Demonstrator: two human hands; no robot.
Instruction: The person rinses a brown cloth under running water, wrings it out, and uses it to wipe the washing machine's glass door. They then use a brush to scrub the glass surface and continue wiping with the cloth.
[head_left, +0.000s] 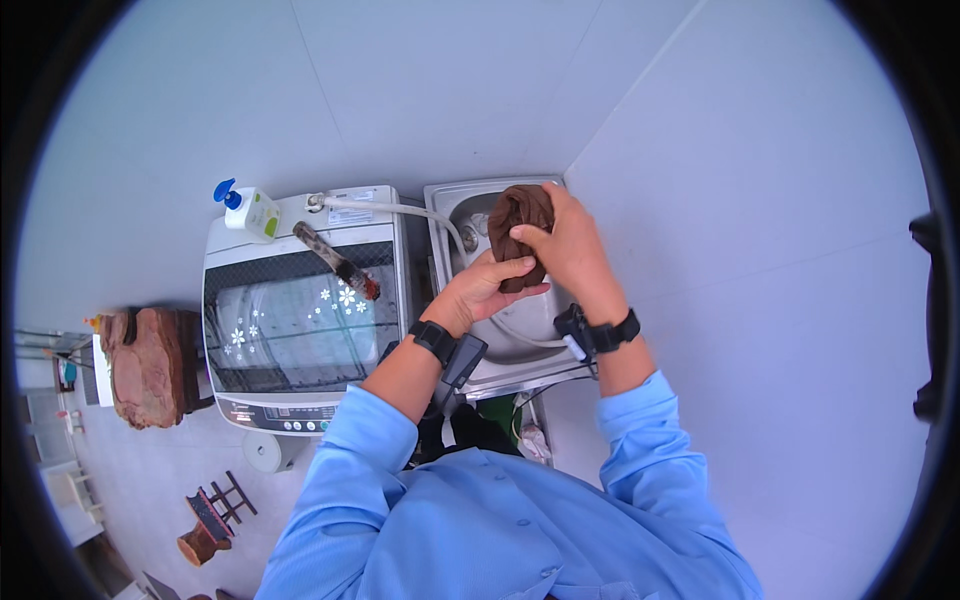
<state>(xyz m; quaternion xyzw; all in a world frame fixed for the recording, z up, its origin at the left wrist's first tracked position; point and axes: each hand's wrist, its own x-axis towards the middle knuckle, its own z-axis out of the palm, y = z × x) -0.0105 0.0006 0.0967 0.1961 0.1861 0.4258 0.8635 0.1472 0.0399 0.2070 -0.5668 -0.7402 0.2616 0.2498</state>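
Both hands hold a bunched brown cloth (523, 214) over a stainless steel sink (442, 196). My left hand (484, 289) grips its lower end from below, thumb on the near side. My right hand (566, 244) clasps its upper right side, with the thumb lying across the front. A pale hose (405, 209) runs from the washing machine into the basin, near the drain (469, 238). The cloth and hands hide part of the basin.
Left of the sink stands a top-loading washing machine (214, 262), bearing a white pump bottle (253, 215) and a dark, furry, stick-like object (334, 259) with a reddish end. Walls rise behind and to the right. Farther left are a brown rough-sided block (142, 367) and a small stool (204, 525).
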